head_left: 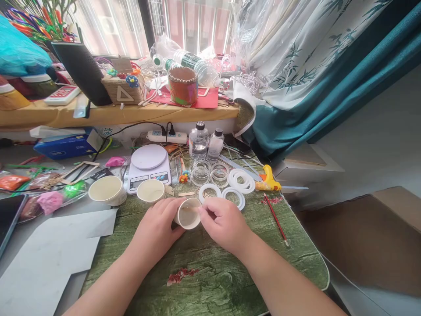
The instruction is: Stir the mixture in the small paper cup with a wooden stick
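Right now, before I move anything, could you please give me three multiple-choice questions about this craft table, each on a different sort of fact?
1. Where does the white power strip lie?
A. On the windowsill
B. Behind the digital kitchen scale
C. On the floor

2. What colour is the body of the hot glue gun?
A. Yellow
B. Blue
C. Black

3. What state is the white paper cup in?
A. Crushed flat
B. Upright on the table, untouched
C. Whole, held in the left hand, with the right hand at its rim

Answers:
1. B: the strip sits at the back of the table, beyond the scale.
2. A: the gun's body shows bright yellow.
3. C: the left hand wraps the round cup while the right fingers meet its rim.
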`<state>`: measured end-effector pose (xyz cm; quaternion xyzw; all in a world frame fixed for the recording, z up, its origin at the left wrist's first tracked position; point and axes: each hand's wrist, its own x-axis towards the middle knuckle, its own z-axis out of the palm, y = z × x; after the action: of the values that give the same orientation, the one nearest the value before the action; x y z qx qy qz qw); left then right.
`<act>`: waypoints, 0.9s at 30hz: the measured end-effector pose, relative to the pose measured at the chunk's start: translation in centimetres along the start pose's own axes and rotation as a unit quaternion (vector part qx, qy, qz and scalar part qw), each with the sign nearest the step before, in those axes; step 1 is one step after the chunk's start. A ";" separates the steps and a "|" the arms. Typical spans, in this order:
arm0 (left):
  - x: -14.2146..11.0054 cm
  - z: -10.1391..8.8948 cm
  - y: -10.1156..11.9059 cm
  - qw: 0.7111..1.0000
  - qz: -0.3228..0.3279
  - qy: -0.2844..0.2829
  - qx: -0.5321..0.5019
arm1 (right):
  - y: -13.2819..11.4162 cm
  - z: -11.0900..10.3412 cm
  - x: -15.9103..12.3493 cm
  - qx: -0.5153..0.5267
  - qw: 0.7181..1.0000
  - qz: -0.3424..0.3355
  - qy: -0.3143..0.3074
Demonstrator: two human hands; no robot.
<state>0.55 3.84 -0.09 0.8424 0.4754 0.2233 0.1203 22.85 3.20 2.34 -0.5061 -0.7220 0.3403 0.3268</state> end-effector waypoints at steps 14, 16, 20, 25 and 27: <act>0.2 -0.1 0.0 1.000 -0.001 0.004 -0.007 | 0.0 0.2 0.0 0.018 1.000 0.017 0.005; 0.1 0.0 -0.1 1.000 0.000 0.004 -0.008 | -0.1 0.3 0.1 0.032 0.999 0.029 -0.017; 0.1 0.2 -0.3 1.000 0.004 0.012 -0.003 | -0.1 0.5 0.2 0.031 0.999 0.020 -0.007; 0.2 0.2 -0.4 1.000 0.010 0.012 0.000 | -0.1 0.3 0.2 0.040 0.999 0.000 -0.033; 0.2 0.2 -0.3 1.000 0.007 0.013 -0.001 | -0.1 0.1 0.1 0.021 1.000 0.002 -0.006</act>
<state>0.52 4.22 -0.34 0.8423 0.4711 0.2359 0.1136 22.67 3.26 2.38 -0.4985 -0.7155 0.3591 0.3325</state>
